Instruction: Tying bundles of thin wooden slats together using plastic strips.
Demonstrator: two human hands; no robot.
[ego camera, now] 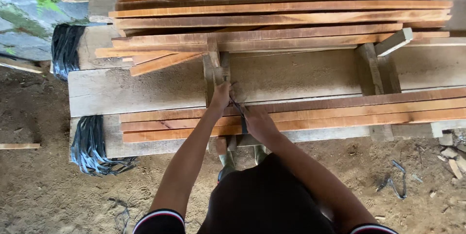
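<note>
plainly a strap being worked over a bundle of slats

plainly the dark strap (238, 110) is thin, flat and limp, light in the hand and probably slick, so it looks best taken near its ends and kept taut. it runs between the two hands, across the near stack of slats (340, 112) lying on the plank bench (145, 88). the left hand (221, 97) is pinched shut on the strap's upper end, by the small upright wooden post (213, 66). the right hand (257, 122) is closed on the lower end, pressed on the slats. those slats look stiff, long and rough-sawn, light singly, heavy as a bundle. behind lies the larger pile of slats (281, 6); two hanks of black strapping (90, 149) hang off the bench's left end.

fingertips are hidden, so any knot or buckle cannot be made out. the slats run off the right edge, and the person's dark clothing hides the bench's underside.
</note>
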